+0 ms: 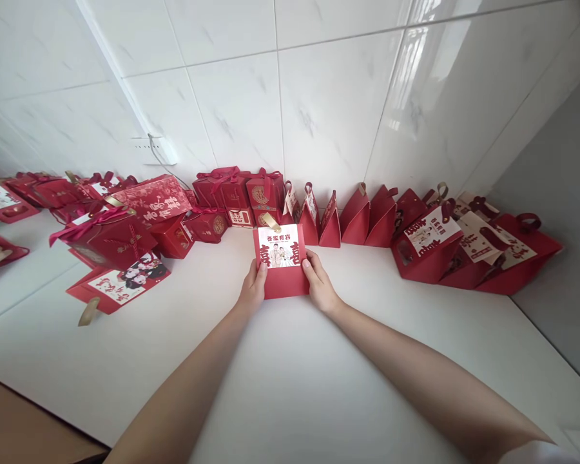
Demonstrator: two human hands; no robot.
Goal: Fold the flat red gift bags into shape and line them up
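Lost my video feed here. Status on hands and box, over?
Left hand and right hand grip red gift box by its sides. Box flat on white table. Nothing between them.

Glossy white tiled wall (280,116), white counter (290,361)

1. The scene is bright, with soft and even daylight.
2. A strong glare lies on the wall tiles (430,71) at the upper right.
3. Shadows on the table (290,386) are faint.
4. Straight lines bend strongly at the edges.
5. The picture is sharp, without motion blur.
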